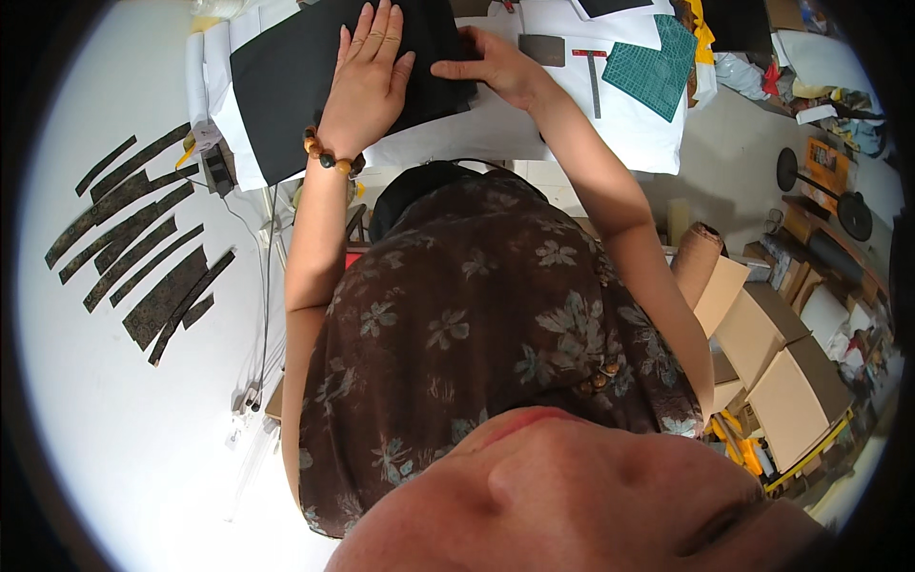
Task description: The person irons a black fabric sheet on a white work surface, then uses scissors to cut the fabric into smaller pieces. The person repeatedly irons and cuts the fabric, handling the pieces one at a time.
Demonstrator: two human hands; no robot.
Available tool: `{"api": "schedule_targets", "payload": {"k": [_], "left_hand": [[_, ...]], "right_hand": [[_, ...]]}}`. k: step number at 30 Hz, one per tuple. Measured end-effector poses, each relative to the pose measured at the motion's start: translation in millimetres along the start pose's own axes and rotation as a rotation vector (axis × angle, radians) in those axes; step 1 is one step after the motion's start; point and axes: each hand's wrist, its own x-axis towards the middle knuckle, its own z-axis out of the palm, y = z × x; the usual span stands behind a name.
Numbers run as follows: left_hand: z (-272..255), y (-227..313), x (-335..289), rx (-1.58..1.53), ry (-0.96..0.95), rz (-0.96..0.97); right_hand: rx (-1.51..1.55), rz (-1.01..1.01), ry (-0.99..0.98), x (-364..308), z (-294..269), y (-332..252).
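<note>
My left hand (367,91) lies flat with straight fingers on a large black sheet (276,91), its palm down. A beaded bracelet (331,162) circles that wrist. At the sheet's right part is my right hand (496,67), thumb stretched out to the left and apart from the forefinger; its other fingers are partly hidden. Beneath that hand the black material seems layered, with a small dark piece at its near edge, but I cannot tell how many layers there are. The sheet rests on a white-covered table (629,143).
Right of my right hand lie a small grey rectangle (542,50), a T-shaped ruler (596,86) with a red head and a green cutting mat (656,71). Dark patterned strips (143,224) hang on the white wall at left. Cardboard boxes (796,396) and a brown roll (698,255) stand at right.
</note>
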Motion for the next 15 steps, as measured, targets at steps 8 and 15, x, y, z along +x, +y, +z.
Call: {"api": "schedule_targets", "payload": {"k": [8, 15], "left_hand": [[-4.5, -1.6, -0.5, -0.028, -0.02, -0.007], [-16.9, 16.1, -12.6, -0.205, 0.069, -0.05]], "right_hand": [[0.074, -0.079, 0.498, -84.1, -66.2, 76.4], [-1.122, -0.15, 0.791, -119.8, -108.7, 226.2]]}}
